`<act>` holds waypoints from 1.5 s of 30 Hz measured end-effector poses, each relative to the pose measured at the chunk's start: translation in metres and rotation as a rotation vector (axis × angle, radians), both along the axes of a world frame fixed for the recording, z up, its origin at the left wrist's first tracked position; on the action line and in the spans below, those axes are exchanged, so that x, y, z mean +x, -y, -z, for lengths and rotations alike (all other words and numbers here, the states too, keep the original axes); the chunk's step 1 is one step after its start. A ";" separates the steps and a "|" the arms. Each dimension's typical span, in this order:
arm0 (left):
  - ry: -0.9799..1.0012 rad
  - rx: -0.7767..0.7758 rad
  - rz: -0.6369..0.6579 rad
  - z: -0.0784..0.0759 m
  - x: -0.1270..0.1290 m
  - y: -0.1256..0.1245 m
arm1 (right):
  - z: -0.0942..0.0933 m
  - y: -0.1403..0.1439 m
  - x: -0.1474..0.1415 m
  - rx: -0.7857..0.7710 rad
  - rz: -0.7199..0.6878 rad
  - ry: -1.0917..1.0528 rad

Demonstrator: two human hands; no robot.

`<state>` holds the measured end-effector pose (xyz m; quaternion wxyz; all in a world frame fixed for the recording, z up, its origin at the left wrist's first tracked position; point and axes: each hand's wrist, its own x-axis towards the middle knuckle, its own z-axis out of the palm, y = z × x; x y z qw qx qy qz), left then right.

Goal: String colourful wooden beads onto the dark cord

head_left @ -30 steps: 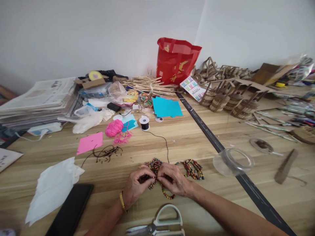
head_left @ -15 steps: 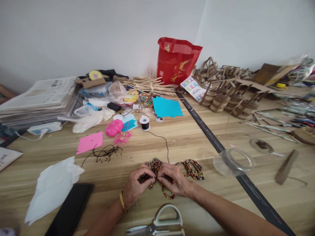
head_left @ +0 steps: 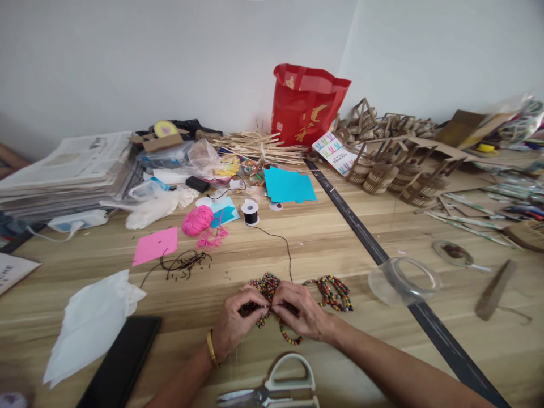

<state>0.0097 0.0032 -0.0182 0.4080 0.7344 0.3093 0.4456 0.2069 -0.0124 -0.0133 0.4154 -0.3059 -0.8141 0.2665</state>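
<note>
On the desk, a black phone lies at our left. Our left hand and right hand meet fingertip to fingertip, both pinched narrow on the beaded strand at the desk's near edge; scissors lie just below.

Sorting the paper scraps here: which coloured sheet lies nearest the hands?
The pink sheet, flat on the table left of the pink yarn ball. The blue sheets lie farther back, near the red bag.

Head view, down over table
</note>
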 end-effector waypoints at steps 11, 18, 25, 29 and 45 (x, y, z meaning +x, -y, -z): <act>0.017 0.031 -0.020 -0.001 0.001 0.000 | 0.000 0.000 0.000 -0.006 0.001 0.000; -0.013 0.036 -0.022 -0.004 0.001 0.000 | 0.000 0.001 0.000 -0.016 0.011 -0.001; -0.029 0.028 -0.036 -0.006 0.002 0.000 | -0.001 0.001 0.000 -0.006 0.017 -0.005; -0.025 0.033 -0.035 -0.006 0.002 0.000 | -0.003 0.001 0.000 0.000 0.017 -0.004; -0.065 -0.003 -0.028 -0.008 0.002 0.002 | -0.002 0.001 -0.001 0.006 0.020 -0.014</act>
